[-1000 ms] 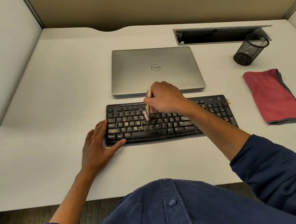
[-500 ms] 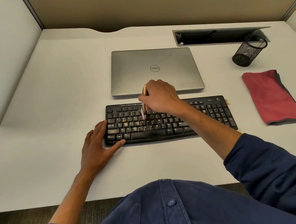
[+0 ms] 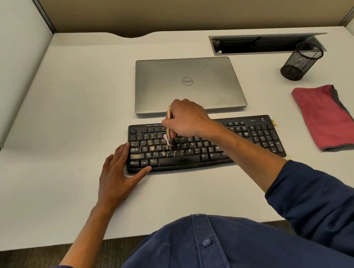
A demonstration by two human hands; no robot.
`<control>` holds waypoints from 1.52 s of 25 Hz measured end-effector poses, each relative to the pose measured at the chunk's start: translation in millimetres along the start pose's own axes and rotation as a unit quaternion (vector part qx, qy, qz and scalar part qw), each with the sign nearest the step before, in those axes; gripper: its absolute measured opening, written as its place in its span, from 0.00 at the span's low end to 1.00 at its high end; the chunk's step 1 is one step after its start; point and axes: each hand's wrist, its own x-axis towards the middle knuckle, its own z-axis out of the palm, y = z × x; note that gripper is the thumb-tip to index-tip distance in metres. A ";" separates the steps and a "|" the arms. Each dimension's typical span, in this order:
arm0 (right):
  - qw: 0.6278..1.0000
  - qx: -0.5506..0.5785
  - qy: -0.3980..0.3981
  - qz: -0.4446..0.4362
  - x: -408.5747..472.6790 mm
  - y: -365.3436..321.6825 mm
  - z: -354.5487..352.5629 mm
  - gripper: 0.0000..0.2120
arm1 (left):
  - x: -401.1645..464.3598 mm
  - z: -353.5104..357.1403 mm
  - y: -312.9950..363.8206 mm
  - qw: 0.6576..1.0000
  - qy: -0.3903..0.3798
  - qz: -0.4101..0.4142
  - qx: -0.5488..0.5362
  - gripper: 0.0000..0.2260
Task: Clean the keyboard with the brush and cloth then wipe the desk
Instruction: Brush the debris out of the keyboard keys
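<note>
Right hand (image 3: pixel 186 119) pinched brush (image 3: pixel 169 121) mid-frame over keyboard (image 3: pixel 259 135); left hand (image 3: pixel 119 174), fingers spread, braced lower-left corner. Risked flicking crumbs onto desk (image 3: pixel 61 124), probably, from brisk strokes.

A black plastic full-size keyboard (image 3: pixel 203 144) lay flat near the desk's centre, long side parallel to the front edge, pale specks among its letter keys. A slim brush with a tan wooden handle and pinkish bristles (image 3: pixel 169 132) stood almost upright over the upper letter rows, bristles down on the keys, handle top tipped toward 12 o'clock. A dark red folded cloth with a grey edge (image 3: pixel 325 118) lay flat at 3 o'clock from the keyboard, apart from it, on the pale white desk (image 3: pixel 61 124)
</note>
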 end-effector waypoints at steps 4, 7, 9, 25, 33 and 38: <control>0.999 -0.006 0.037 -0.003 2.5 -3.9 -2.0 0.09 | 0.5 0.6 -1.8 1.000 0.001 0.004 0.003 0.42; 1.000 0.010 0.012 0.002 3.1 -3.1 -1.4 0.08 | 0.0 1.5 -3.5 1.000 -0.001 0.013 0.015 0.45; 0.999 -0.003 -0.049 -0.002 3.2 -2.6 -5.2 0.08 | -0.3 1.9 -4.4 1.000 -0.003 0.016 0.021 0.46; 1.000 0.019 -0.020 -0.010 2.0 -7.9 6.4 0.09 | -0.2 2.2 -3.0 1.000 -0.007 0.002 0.025 0.48; 1.000 0.004 0.000 -0.028 -5.2 -11.0 8.1 0.10 | -0.7 0.3 0.5 1.000 -0.003 0.002 0.027 0.48; 0.999 -0.001 -0.028 -0.034 -7.0 -11.6 4.4 0.09 | -0.8 -0.5 -0.4 1.000 -0.012 -0.002 0.029 0.49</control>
